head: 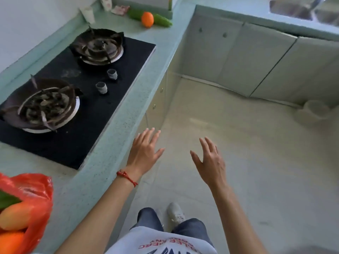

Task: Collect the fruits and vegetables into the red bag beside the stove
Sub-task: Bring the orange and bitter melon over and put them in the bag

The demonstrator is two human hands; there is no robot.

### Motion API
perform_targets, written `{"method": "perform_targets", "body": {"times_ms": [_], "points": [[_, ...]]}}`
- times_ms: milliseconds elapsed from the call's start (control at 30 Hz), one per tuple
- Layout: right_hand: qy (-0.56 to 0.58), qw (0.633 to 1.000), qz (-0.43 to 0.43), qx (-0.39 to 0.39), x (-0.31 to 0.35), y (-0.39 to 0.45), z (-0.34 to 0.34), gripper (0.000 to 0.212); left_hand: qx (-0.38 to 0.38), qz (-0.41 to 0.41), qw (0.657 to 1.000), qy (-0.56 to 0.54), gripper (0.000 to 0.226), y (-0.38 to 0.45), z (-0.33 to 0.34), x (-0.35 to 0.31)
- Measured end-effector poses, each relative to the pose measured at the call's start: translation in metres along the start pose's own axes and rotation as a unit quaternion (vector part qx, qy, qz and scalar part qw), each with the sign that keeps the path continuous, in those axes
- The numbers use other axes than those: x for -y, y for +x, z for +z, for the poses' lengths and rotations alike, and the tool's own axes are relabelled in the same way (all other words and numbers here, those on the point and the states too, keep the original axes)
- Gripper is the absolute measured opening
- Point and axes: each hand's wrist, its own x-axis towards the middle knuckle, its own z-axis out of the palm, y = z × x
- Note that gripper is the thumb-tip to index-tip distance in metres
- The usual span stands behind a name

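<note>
Both hands are empty with fingers spread — left hand [145, 153], right hand [211, 162] — apparently between pickups. The red bag [34, 187], lower left, already holds fruit; an orange [147, 19] and cucumbers [162, 20] wait at upper centre.

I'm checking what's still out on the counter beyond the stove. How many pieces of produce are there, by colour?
Orange: 1, the orange
Green: 2, the cucumber behind it and the bumpy green vegetable beside it
Total: 3
</note>
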Motion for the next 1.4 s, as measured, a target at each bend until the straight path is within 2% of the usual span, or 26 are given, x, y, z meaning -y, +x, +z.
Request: {"method": "perform_targets", "body": {"times_ms": [267, 533, 933, 1133, 1300, 1400], "points": [[-0.016, 0.994, 0.092, -0.048, -0.046, -0.007, -0.016, 0.059, 0.018, 0.094, 0.995, -0.004, 0.061, 0.049, 0.015, -0.049], [-0.009, 0.989, 0.129, -0.07, -0.113, 0.041, -0.034, 0.056, 0.044, 0.121, 0.992, -0.01, 0.062, 0.125, 0.042, -0.102], [-0.004, 0.99, 0.112, -0.082, -0.224, 0.183, -0.087, 0.057, 0.041, 0.102, 0.994, -0.018, 0.066, 0.278, 0.063, -0.182], [-0.003, 0.992, 0.105, -0.071, -0.251, 0.263, -0.09, 0.063, 0.037, 0.081, 0.996, -0.029, 0.07, 0.36, 0.069, -0.187], [-0.008, 0.993, 0.092, -0.078, -0.269, 0.356, -0.086, 0.062, 0.025, 0.074, 0.996, -0.036, 0.065, 0.455, 0.075, -0.181], [-0.009, 0.993, 0.091, -0.07, -0.274, 0.419, -0.086, 0.064, 0.024, 0.064, 0.997, -0.041, 0.071, 0.512, 0.072, -0.174]]}}
